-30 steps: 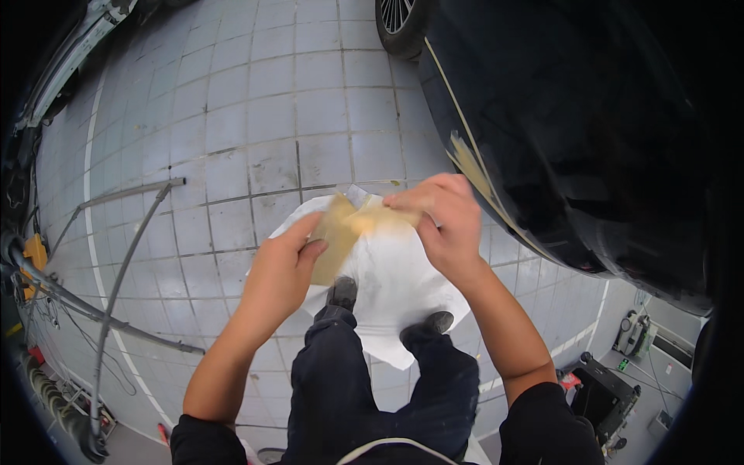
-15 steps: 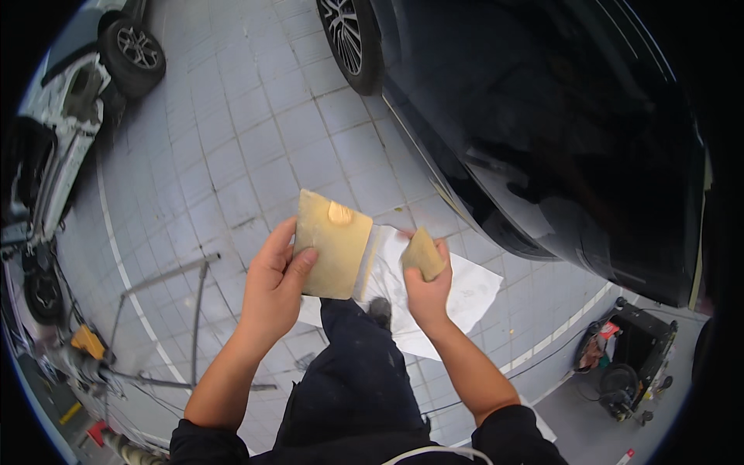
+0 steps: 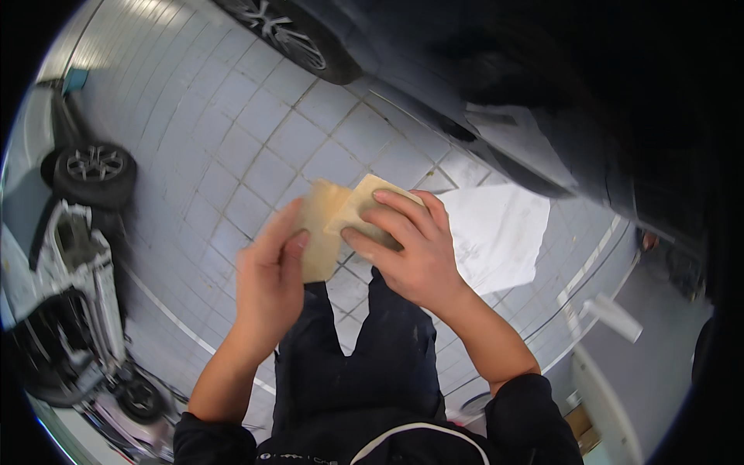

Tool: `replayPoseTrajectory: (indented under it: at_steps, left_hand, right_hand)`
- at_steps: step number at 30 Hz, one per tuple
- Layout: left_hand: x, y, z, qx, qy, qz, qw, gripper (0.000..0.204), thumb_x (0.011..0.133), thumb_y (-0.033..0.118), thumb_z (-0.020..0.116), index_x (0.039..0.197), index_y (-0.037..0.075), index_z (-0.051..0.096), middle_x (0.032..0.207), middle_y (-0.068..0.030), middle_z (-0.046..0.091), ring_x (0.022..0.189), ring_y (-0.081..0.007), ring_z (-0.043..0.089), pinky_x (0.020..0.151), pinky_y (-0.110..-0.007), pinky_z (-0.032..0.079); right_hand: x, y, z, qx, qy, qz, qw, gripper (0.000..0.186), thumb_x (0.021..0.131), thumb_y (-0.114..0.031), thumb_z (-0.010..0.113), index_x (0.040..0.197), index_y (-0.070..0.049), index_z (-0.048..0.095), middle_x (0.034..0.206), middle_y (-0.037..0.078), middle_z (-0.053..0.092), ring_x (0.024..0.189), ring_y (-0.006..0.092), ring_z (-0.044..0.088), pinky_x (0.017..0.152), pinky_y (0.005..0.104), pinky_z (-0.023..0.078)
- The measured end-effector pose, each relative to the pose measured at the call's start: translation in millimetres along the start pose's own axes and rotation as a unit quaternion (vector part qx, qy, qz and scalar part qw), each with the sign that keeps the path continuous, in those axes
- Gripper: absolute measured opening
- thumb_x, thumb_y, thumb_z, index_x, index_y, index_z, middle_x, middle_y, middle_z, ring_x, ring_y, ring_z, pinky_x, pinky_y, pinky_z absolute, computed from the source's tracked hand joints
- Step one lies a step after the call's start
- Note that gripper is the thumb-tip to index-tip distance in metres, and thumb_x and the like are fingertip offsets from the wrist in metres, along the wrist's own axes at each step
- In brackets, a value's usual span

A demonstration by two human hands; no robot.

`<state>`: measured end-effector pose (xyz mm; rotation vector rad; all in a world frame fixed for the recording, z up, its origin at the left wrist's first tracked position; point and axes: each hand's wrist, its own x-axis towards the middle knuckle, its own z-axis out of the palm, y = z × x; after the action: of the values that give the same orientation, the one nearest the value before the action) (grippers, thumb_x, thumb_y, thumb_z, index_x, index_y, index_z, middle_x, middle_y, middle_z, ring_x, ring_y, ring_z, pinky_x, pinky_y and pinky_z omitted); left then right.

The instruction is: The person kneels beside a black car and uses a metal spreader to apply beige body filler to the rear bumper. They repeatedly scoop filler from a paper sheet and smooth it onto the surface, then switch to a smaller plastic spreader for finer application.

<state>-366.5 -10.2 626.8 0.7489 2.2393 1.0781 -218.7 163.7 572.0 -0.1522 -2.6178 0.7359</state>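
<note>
Left hand (image 3: 271, 271), blurred: grip pinching tan plate (image 3: 316, 256) at its left edge. Right hand (image 3: 415, 256): grip pinching second tan piece (image 3: 358, 200), overlapping the plate in view; contact unclear. Both over tiled floor (image 3: 256, 147), left of white sheet (image 3: 496, 236).

A short row of small white print (image 3: 298, 458) crosses the front of a worker's black shirt (image 3: 333, 435), just left of the curved white cord (image 3: 418, 425) lying over the fabric, its characters too small and blurred to read.
</note>
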Motion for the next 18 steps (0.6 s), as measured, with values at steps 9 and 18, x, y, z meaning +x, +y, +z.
replayPoseTrajectory:
  at_steps: [9,18]
  left_hand:
    - [76.6,-2.3,-1.5,-0.053,-0.142,0.098,0.984,0.040,0.106,-0.003,0.055,0.145,-0.007,0.050,0.115,-0.0067,0.068,0.100,-0.0104,0.062,0.090,-0.024,0.050]
    - [82.9,11.2,74.0,0.071,-0.415,-0.006,0.907,0.028,0.106,0.002,0.056,0.134,-0.001,0.054,0.115,-0.0042,0.067,0.101,-0.0087,0.061,0.092,-0.025,0.048]
  right_hand:
    - [-85.5,-13.3,76.2,0.850,0.406,0.227,0.246,0.073,0.092,0.002,0.055,0.160,-0.022,0.038,0.155,0.006,0.048,0.141,0.0310,0.052,0.114,0.0685,0.044]
    - [-131.3,60.9,143.4,0.709,0.620,0.285,0.175,0.071,0.093,-0.001,0.050,0.160,-0.022,0.037,0.153,0.005,0.046,0.133,0.0239,0.054,0.116,0.0592,0.045]
